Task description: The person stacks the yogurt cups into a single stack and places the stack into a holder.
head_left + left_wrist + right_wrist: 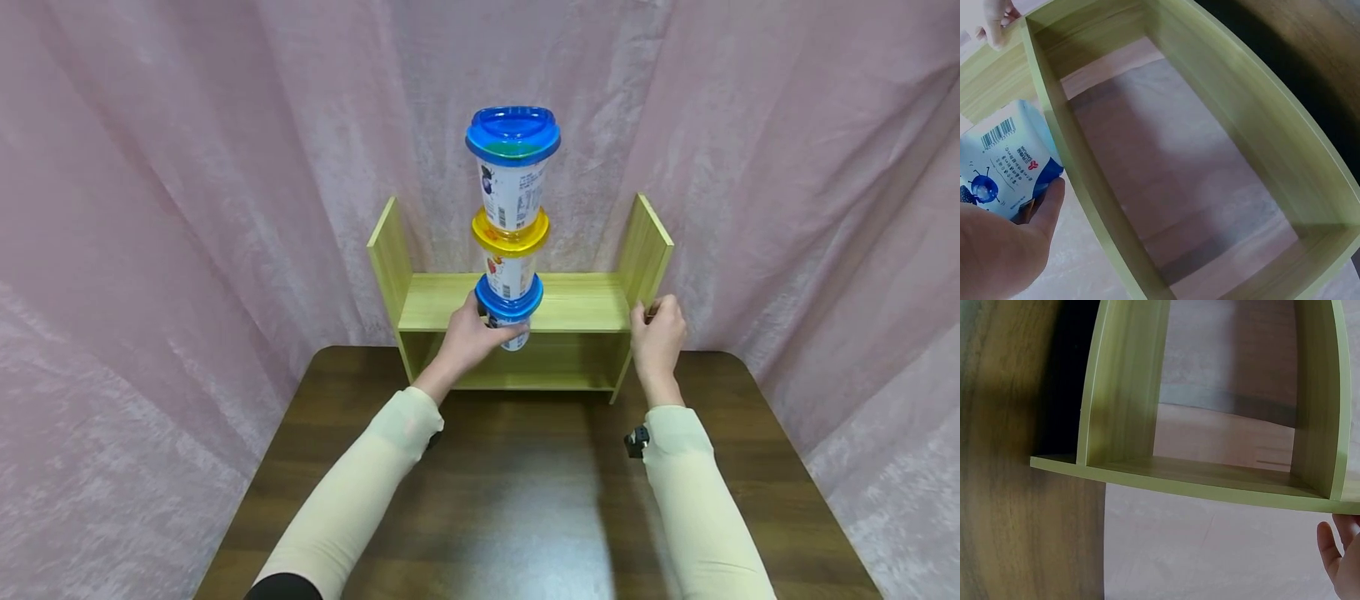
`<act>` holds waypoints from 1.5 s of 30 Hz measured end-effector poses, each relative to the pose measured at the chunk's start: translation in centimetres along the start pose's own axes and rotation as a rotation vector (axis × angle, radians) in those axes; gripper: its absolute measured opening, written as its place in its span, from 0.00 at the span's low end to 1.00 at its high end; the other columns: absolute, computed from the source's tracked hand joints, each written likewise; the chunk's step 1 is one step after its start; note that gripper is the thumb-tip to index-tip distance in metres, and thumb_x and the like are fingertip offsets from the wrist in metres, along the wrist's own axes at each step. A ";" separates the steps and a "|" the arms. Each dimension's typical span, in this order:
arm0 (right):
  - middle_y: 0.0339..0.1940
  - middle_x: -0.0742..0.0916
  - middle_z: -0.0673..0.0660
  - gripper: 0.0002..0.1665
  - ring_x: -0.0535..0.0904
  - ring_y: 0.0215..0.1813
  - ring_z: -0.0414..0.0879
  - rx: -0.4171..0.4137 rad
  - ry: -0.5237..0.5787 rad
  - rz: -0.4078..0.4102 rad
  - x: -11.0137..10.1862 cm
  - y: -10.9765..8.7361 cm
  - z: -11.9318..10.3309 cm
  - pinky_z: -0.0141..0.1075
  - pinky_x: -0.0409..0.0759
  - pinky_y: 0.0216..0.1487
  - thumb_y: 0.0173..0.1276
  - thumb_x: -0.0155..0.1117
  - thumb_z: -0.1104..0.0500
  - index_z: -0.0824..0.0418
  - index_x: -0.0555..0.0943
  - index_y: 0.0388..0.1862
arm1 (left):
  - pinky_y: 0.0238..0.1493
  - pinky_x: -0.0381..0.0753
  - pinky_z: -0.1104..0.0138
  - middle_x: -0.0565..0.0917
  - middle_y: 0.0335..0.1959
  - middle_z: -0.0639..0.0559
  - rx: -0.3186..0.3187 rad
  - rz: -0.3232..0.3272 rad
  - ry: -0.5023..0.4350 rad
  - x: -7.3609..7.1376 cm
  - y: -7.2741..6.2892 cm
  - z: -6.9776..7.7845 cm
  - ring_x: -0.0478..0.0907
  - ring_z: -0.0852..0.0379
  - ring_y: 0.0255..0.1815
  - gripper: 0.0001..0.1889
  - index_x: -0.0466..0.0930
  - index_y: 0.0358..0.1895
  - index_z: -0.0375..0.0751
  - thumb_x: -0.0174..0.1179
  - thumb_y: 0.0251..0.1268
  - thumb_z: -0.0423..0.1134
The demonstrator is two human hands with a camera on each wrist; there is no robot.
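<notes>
Three white lidded cups stand in a stack: the top cup (513,193) has a blue lid, the middle cup (511,277) a yellow lid, the bottom cup (515,340) a blue one. My left hand (471,340) grips the bottom cup, thumb across its front. Its printed side (1007,159), with a barcode and a blueberry picture, shows in the left wrist view. The stack overlaps the front edge of a light wooden shelf (577,302); whether it touches cannot be told. My right hand (658,337) holds the shelf's right side panel (647,250) by its front edge, fingers curled.
The shelf stands at the back of a dark brown table (525,500), with an open lower compartment (555,362) under its upper board. A pink curtain (225,167) hangs close behind and on both sides.
</notes>
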State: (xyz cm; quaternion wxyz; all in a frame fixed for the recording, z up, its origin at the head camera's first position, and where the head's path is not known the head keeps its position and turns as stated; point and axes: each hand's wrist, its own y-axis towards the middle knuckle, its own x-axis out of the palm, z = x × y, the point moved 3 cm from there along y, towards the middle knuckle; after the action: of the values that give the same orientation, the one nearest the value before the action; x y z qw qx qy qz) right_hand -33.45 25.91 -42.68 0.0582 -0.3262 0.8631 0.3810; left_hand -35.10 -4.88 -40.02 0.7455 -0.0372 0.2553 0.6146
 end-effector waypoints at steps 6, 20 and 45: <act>0.31 0.79 0.68 0.13 0.78 0.37 0.70 0.002 0.002 0.002 -0.2 0.0 0.2 0.60 0.74 0.43 0.70 0.63 0.63 0.69 0.70 0.32 | 0.60 0.78 0.51 0.79 0.62 0.52 -0.018 0.018 -0.006 0.1 0.4 0.1 0.78 0.51 0.60 0.48 0.64 0.72 0.49 0.77 0.50 0.60; 0.31 0.80 0.69 0.13 0.78 0.36 0.68 0.015 -0.009 -0.016 -0.6 0.1 0.4 0.58 0.75 0.42 0.72 0.62 0.62 0.68 0.70 0.33 | 0.61 0.77 0.53 0.77 0.64 0.52 -0.021 -0.004 0.009 0.6 1.3 0.2 0.77 0.52 0.61 0.49 0.62 0.74 0.49 0.77 0.50 0.60; 0.29 0.78 0.67 0.13 0.77 0.34 0.67 -0.010 0.000 -0.026 -2.0 -1.0 0.3 0.56 0.74 0.39 0.71 0.62 0.62 0.68 0.70 0.31 | 0.61 0.77 0.55 0.78 0.64 0.53 -0.041 -0.002 0.001 1.3 1.7 0.0 0.77 0.53 0.61 0.51 0.60 0.76 0.53 0.77 0.50 0.61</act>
State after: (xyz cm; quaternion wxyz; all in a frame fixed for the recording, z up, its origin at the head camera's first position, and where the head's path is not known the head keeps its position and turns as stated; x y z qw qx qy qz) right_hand -31.29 26.67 -42.78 0.0613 -0.3376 0.8570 0.3844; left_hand -36.50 -3.29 -40.19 0.7450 -0.0530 0.2429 0.6190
